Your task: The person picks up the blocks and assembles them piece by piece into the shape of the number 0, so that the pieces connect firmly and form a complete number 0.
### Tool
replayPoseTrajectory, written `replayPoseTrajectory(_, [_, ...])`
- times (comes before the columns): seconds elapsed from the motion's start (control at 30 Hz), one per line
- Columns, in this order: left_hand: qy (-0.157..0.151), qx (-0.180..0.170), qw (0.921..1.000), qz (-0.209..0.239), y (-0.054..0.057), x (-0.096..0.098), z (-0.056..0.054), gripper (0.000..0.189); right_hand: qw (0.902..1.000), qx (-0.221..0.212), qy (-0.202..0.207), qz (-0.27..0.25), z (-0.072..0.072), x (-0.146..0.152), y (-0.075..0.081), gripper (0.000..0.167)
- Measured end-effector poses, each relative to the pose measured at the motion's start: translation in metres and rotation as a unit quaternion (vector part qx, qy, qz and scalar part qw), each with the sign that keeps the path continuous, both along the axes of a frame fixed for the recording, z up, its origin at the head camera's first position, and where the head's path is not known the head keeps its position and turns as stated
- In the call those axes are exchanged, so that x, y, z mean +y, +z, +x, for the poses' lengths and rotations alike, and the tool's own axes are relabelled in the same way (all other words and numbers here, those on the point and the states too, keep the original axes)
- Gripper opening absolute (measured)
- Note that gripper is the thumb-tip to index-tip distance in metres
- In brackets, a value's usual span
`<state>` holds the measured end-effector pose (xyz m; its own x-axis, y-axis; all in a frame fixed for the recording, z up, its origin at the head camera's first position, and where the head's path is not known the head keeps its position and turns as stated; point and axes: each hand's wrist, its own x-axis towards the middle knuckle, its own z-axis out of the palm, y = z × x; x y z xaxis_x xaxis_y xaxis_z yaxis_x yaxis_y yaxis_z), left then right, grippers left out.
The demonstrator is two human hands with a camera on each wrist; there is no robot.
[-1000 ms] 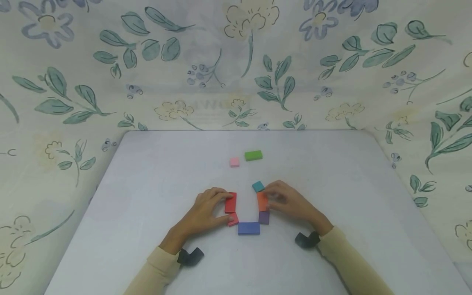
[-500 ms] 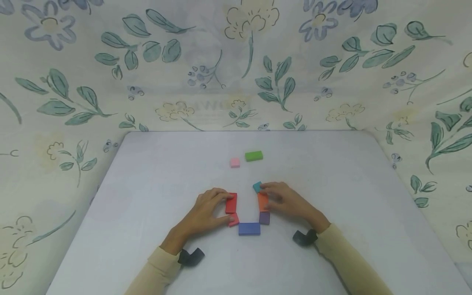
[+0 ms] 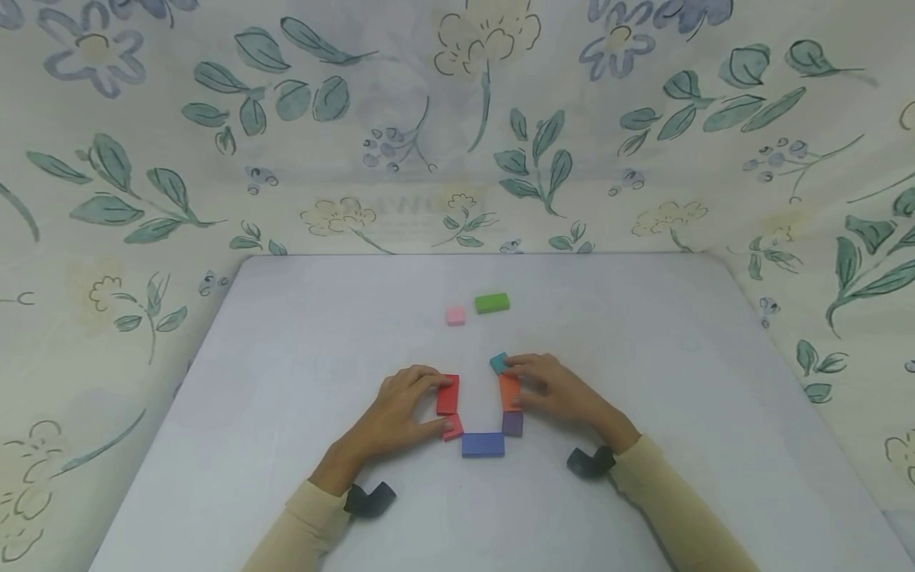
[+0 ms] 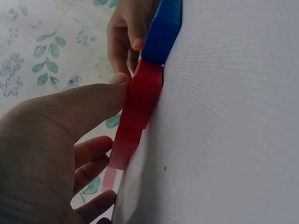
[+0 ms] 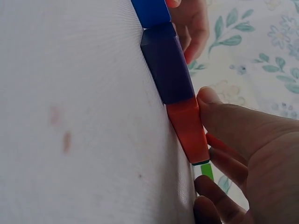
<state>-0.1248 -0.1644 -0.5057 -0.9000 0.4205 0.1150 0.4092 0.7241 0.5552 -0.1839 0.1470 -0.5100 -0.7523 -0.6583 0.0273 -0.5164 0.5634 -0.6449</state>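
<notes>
On the white table, small blocks form a U. My left hand [image 3: 409,409] lies along its left arm, index finger at the top of the long red block [image 3: 448,397] and thumb on the small red block [image 3: 453,430]. Along the right arm, my right hand [image 3: 554,389] has its thumb on the orange block [image 3: 509,392] and its fingertips at the teal block [image 3: 498,363], partly covering it. A purple block [image 3: 512,423] sits below the orange one. The blue block [image 3: 483,445] forms the bottom. In the right wrist view, the thumb touches the orange block [image 5: 188,128] from above.
Farther back on the white table [image 3: 322,318] lie a pink block [image 3: 455,316] and a green block [image 3: 492,303]. A floral cloth [image 3: 400,175] rises behind the table's far edge and along its sides.
My right hand has shifted slightly left, its fingertips moving from beside the teal block onto its edge. The left hand and the blocks stay almost where they were.
</notes>
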Motion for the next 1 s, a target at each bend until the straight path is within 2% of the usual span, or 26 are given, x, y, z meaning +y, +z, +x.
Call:
replayPoseTrajectory(0.17, [-0.004, 0.013, 0.9998, 0.012, -0.0014, 0.0003, 0.0008, 0.059, 1.0000, 0.001, 0.002, -0.002, 0.0007, 0.0011, -0.0014, 0.045])
replayPoseTrajectory(0.43, [-0.004, 0.009, 0.9998, 0.015, -0.0021, 0.0008, 0.0017, 0.060, 0.9995, -0.030, -0.013, -0.001, 0.0021, 0.0021, -0.0024, 0.048])
replayPoseTrajectory(0.8, [-0.005, 0.021, 0.9990, 0.038, -0.0016, -0.0006, 0.0001, 0.054, 0.9994, -0.028, -0.016, -0.007, 0.0027, 0.0013, -0.0001, 0.048])
replayPoseTrajectory(1.0, [-0.001, 0.059, 0.9926, 0.106, -0.0043, -0.0038, -0.0038, 0.034, 0.9993, -0.030, -0.017, -0.013, 0.0025, 0.0013, 0.0003, 0.048])
